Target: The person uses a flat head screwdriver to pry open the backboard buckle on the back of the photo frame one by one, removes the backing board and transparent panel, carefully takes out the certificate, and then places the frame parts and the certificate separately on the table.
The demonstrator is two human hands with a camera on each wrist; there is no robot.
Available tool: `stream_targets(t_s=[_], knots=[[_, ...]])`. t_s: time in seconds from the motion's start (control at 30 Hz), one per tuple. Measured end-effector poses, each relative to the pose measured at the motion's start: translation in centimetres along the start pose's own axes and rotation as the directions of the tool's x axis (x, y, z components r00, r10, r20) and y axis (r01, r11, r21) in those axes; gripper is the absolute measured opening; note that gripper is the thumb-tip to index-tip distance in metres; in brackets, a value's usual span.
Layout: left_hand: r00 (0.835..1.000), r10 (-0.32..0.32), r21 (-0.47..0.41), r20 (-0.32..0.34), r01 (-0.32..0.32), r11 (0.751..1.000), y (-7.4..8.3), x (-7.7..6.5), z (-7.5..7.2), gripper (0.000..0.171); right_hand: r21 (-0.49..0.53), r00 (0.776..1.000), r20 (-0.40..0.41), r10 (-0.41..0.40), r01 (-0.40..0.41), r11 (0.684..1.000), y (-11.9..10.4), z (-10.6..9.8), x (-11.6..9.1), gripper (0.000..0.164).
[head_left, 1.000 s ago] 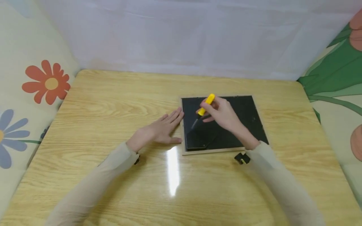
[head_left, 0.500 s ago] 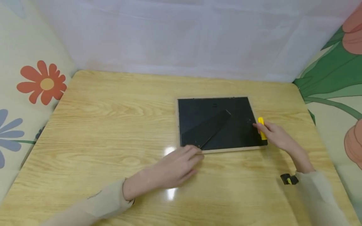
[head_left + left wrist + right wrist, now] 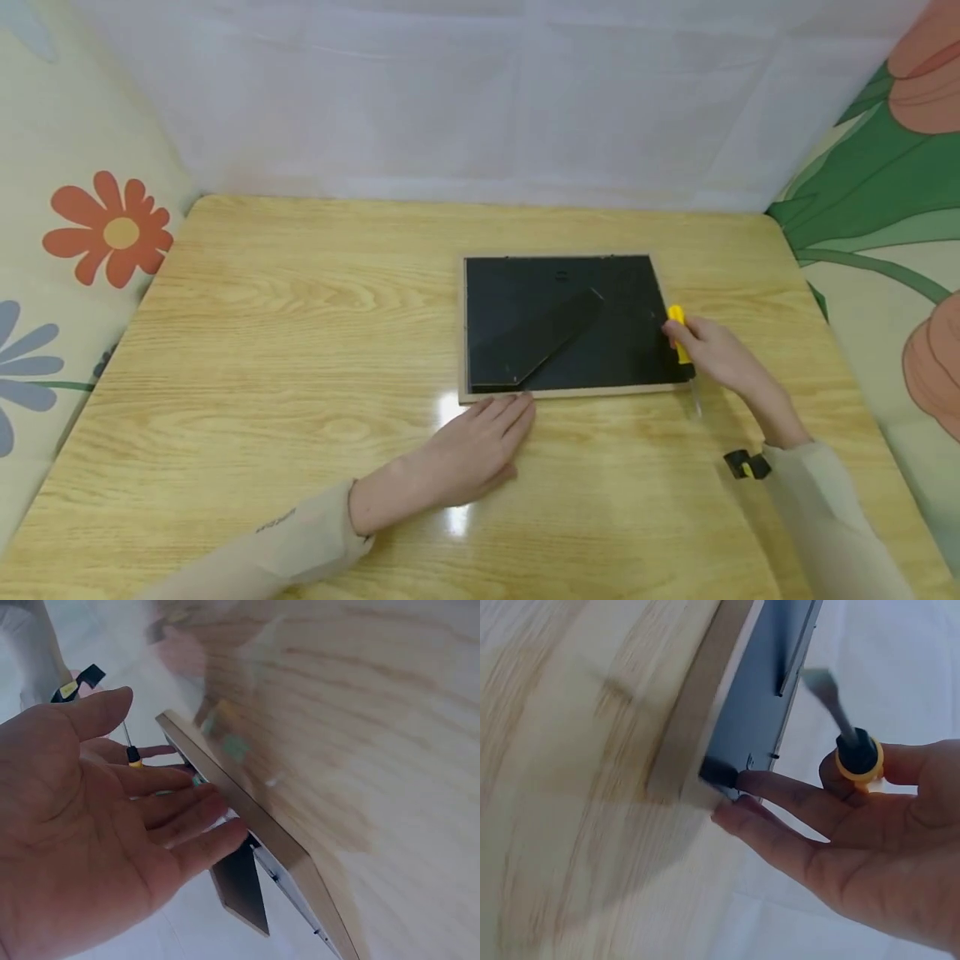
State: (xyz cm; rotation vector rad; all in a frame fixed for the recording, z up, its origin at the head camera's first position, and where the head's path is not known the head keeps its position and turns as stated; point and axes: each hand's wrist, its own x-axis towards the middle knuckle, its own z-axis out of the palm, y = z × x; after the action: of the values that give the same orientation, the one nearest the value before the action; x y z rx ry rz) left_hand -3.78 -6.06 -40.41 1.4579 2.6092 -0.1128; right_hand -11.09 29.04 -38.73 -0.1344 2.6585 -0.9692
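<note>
A picture frame [image 3: 510, 292] lies face down, its black backing and diagonal easel stand [image 3: 555, 337] upward and its pale wooden rim showing. At the near edge, left of centre, my left hand [image 3: 472, 446] touches the rim with extended fingers; in the left wrist view the fingertips meet the wooden side. My right hand [image 3: 723, 354] is at the right edge, pinching a flat-head screwdriver [image 3: 677, 321] by its yellow handle. The blade points toward me, away from the backing. In the right wrist view, two other fingers of this hand [image 3: 885, 847] reach the frame's corner.
The wood-grain table [image 3: 300, 333] extends around the frame, with a bright glare spot near the left hand. A white cloth [image 3: 480, 100] hangs behind the table. Flower-patterned panels [image 3: 120, 233] stand at both sides. A black wrist camera [image 3: 746, 465] sits under the right sleeve.
My right hand has moved with the screwdriver from over the backing to the frame's right edge. My left hand has gone from the left side to the near edge, uncovering the stand's lower end.
</note>
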Motion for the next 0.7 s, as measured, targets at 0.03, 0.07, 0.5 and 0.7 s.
stream_targets(t_s=[0.03, 0.07, 0.5, 0.7], knots=[[1.000, -0.016, 0.003, 0.001, 0.016, 1.000, -0.1, -0.1, -0.1, 0.071, 0.007, 1.000, 0.007, -0.003, 0.003, 1.000, -0.1, 0.1, 0.0, 0.046], [1.000, -0.030, 0.005, 0.001, 0.030, 1.000, -0.3, -0.1, -0.1, 0.071, 0.013, 1.000, 0.014, -0.005, 0.005, 1.000, -0.3, 0.2, -0.1, 0.046], [0.984, -0.163, -0.149, -0.072, 0.150, 0.977, -3.3, -1.2, -0.2, 0.063, 0.039, 0.988, 0.142, -0.061, 0.056, 0.998, -3.0, 1.8, -1.0, 0.043], [0.981, -0.165, -0.163, -0.104, 0.147, 0.976, -4.6, -1.5, 0.3, 0.061, 0.035, 0.979, 0.193, -0.071, 0.066, 0.997, -3.9, 2.1, -0.8, 0.042]])
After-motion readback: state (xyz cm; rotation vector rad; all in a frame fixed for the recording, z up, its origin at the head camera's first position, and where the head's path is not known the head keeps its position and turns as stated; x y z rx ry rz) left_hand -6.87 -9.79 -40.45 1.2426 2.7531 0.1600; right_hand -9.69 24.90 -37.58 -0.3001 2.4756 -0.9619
